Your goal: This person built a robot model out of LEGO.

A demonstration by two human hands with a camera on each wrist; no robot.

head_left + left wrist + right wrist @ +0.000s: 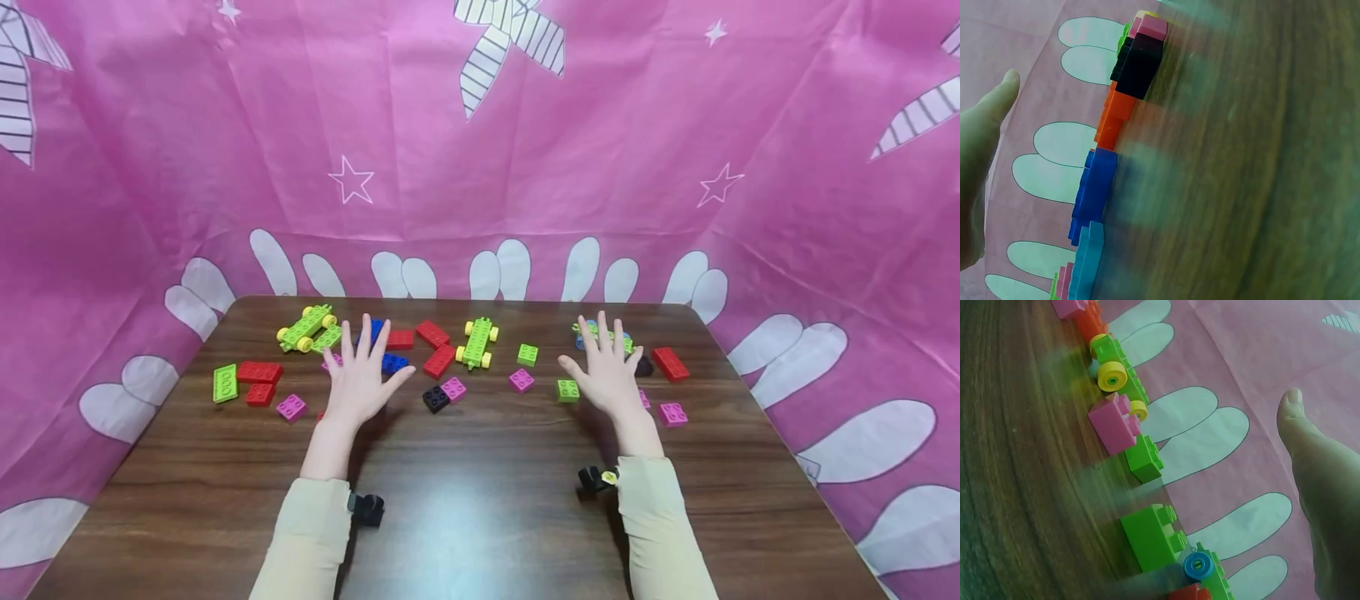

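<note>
My left hand hovers over the left part of the table, fingers spread and straight, holding nothing. Around it lie blue bricks, partly covered by its fingers. My right hand is likewise spread, beside a lime green brick. Its fingers partly hide a lime green wheeled base with blue wheels and a black brick. Two lime green wheeled bases with yellow wheels, one at far left and one in the middle, stand apart from both hands. Each wrist view shows a raised thumb away from the bricks.
Red bricks, pink bricks and a black brick lie scattered across the far half of the brown wooden table. A long red brick is at far right. Pink cloth hangs behind and along the sides.
</note>
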